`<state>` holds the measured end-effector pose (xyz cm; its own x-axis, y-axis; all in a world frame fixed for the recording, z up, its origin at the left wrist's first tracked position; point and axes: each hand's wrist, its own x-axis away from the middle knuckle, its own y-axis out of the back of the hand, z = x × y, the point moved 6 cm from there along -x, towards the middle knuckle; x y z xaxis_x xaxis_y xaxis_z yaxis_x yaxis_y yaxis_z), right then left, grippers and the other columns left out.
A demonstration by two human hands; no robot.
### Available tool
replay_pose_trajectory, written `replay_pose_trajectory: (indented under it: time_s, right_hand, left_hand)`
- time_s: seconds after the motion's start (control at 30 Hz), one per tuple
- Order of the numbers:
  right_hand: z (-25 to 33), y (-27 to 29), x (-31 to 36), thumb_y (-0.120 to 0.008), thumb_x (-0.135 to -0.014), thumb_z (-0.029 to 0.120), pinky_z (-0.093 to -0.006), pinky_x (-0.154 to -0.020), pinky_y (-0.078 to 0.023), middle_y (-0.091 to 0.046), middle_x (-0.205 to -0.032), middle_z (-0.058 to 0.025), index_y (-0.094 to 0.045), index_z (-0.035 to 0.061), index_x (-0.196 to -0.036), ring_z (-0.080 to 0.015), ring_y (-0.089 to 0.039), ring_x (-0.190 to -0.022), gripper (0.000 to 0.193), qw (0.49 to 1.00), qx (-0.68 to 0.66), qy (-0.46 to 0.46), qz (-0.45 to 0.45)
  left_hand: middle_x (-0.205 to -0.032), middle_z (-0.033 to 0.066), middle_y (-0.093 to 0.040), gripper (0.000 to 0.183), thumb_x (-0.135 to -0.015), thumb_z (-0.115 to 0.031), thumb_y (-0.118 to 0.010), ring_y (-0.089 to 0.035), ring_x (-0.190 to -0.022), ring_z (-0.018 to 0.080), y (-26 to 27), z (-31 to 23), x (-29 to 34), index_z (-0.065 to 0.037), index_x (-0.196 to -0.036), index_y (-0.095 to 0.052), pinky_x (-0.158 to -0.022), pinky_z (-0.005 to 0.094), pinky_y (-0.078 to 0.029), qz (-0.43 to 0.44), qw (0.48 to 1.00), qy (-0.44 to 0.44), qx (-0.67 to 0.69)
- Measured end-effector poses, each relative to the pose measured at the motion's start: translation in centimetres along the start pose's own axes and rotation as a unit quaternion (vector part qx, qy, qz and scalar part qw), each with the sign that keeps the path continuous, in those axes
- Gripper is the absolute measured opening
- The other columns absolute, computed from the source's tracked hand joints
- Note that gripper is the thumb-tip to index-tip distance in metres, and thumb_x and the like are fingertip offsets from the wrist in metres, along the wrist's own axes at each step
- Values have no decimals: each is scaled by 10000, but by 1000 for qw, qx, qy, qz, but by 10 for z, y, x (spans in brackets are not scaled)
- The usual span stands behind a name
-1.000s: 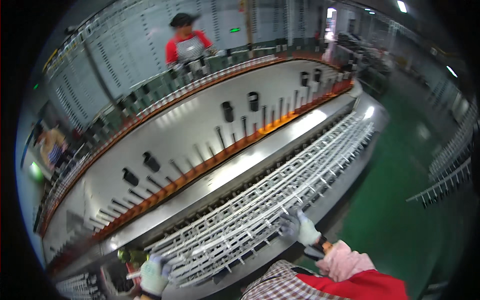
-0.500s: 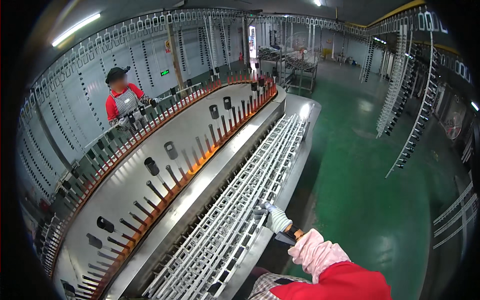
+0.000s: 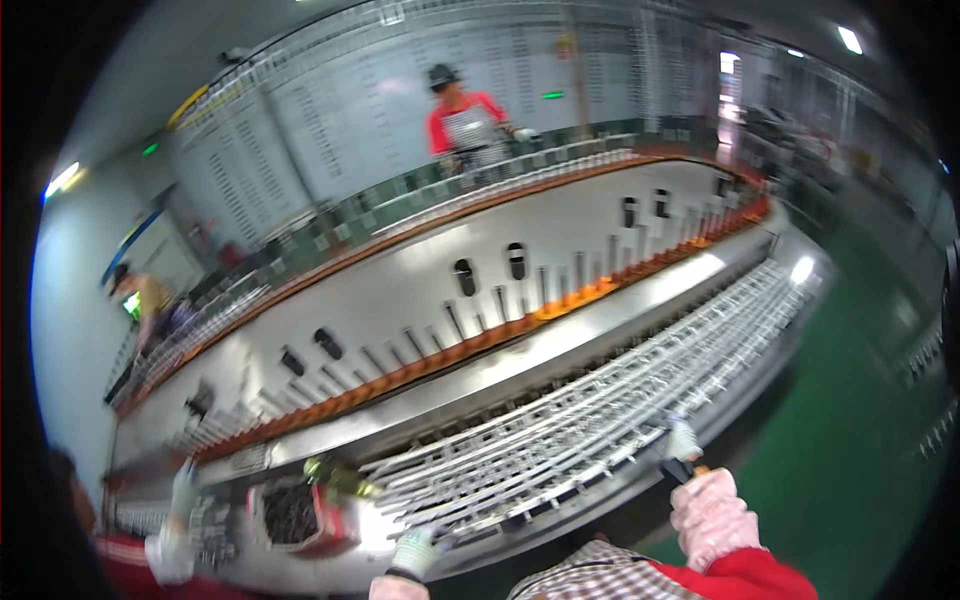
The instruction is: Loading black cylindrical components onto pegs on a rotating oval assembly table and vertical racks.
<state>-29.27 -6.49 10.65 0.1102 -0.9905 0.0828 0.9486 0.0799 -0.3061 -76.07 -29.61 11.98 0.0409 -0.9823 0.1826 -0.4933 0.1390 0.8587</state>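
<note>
A long rack of white metal rods (image 3: 600,420) lies along the curved steel conveyor table in front of me. My right hand (image 3: 683,438), in a pale glove with a pink sleeve cover behind it, grips the rack's near edge at the right. A dark band sits at that wrist. My left hand (image 3: 415,550), also gloved, touches the rack's front edge at the lower middle. It is blurred, so its grip is unclear.
An orange rail with upright pins (image 3: 480,340) runs behind the rack. A co-worker's gloved hand (image 3: 183,490) and red sleeve reach in at the lower left by a red-edged box (image 3: 290,515). A person in red (image 3: 465,120) stands across the table. The green floor (image 3: 860,440) lies to the right.
The view has swung left and down. My left hand and the co-worker's hand have come into view. My right hand stays on the rack's edge.
</note>
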Motion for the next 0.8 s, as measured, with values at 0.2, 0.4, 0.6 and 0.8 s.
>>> replay_pose_trajectory:
  time_s: [0.2, 0.4, 0.6, 0.8]
  right_hand:
    - [-77, 29, 34, -540, -860, 442, -422, -760, -488, -567, -1091, -44, -495, 200, -1170, -261, -549, -970, 395, 968, -158, -184, -67]
    - [-68, 77, 83, -576, -843, 444, -318, -603, -500, -570, -1006, -56, -470, 171, -1189, -194, -563, -780, 453, 963, -133, -133, -191]
    - [-30, 72, 113, -551, -867, 424, -281, -569, -509, -586, -1013, -57, -478, 153, -1198, -159, -569, -732, 434, 953, -91, -52, -284]
    - [-26, 38, 137, -524, -892, 380, -267, -481, -495, -604, -962, -86, -492, 132, -1162, -162, -578, -620, 368, 932, -79, -45, -352]
  left_hand:
    - [-1080, 166, -623, 542, -771, -433, -671, -588, -1020, 287, 9, 35, 42, -63, -1152, -566, -885, 361, -452, 110, 991, 25, 72]
    - [-939, 53, -625, 372, -864, -306, -610, -596, -735, 144, 120, 133, -25, -64, -1141, -556, -682, 287, -492, -207, 900, 71, 378]
    - [-932, 58, -573, 459, -887, -387, -551, -540, -619, 145, 239, 222, -122, -101, -1233, -456, -542, 268, -466, -438, 757, 142, 464]
    - [-875, 68, -570, 338, -884, -306, -563, -498, -501, 160, 319, 315, -154, -84, -1134, -513, -449, 296, -418, -604, 521, 109, 593]
